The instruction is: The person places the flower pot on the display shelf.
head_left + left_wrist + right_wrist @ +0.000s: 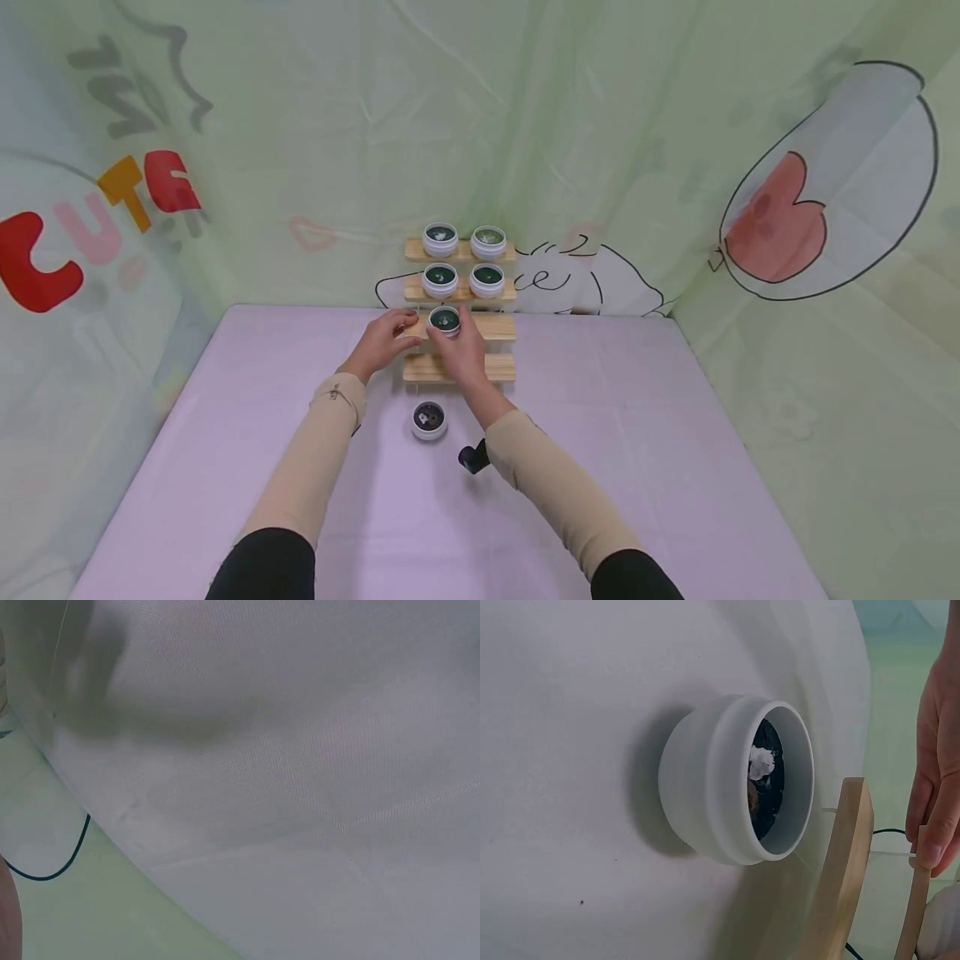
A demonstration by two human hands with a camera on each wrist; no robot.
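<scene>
My right hand [462,354] holds a small white round jar [444,320] with a dark green top, thumb on one side and fingers on the other, over the third tier of a wooden display rack [498,327]. At that tier's left end, my left hand [381,343] grips the plank; in the right wrist view the left hand [939,750] shows its fingertips on the plank end [913,915]. Another white jar [429,421] with a dark, white-spotted picture inside stands upright on the table, large in the right wrist view [720,780].
Two jars [440,240] stand on the top tier and two more jars [487,281] on the tier below. The lowest plank [498,367] lies behind the table jar. A black object [472,457] sits by the right sleeve. Lilac cloth [637,467] covers the table; printed curtains [450,125] surround it.
</scene>
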